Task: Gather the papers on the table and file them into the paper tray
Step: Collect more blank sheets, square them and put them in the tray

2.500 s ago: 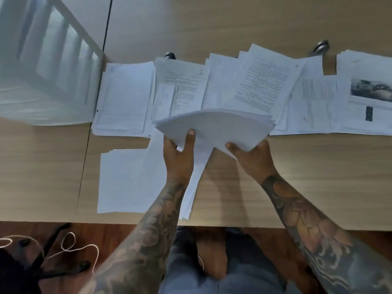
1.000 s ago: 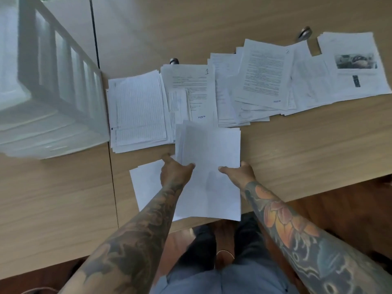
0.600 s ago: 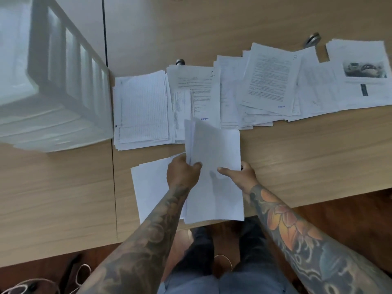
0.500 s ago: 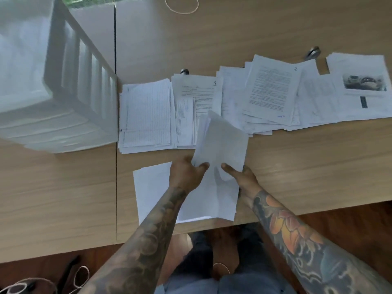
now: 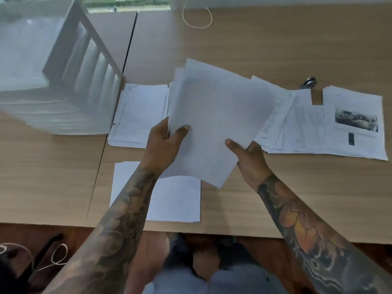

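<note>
Wooden table (image 5: 275, 49) bears paper piles (image 5: 331, 128) (overlapping), paper tray (image 5: 53, 81), string loop (image 5: 197, 18).

Light wood-grain table (image 5: 275, 49), dark seam (image 5: 127, 49) between two tops. Window (image 5: 127, 3) strip beyond far edge. Reddish-brown floor (image 5: 21, 232) below.

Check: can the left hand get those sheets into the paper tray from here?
Probably yes: the left hand grips the sheets, and bare table lies between them and the paper tray.
</note>
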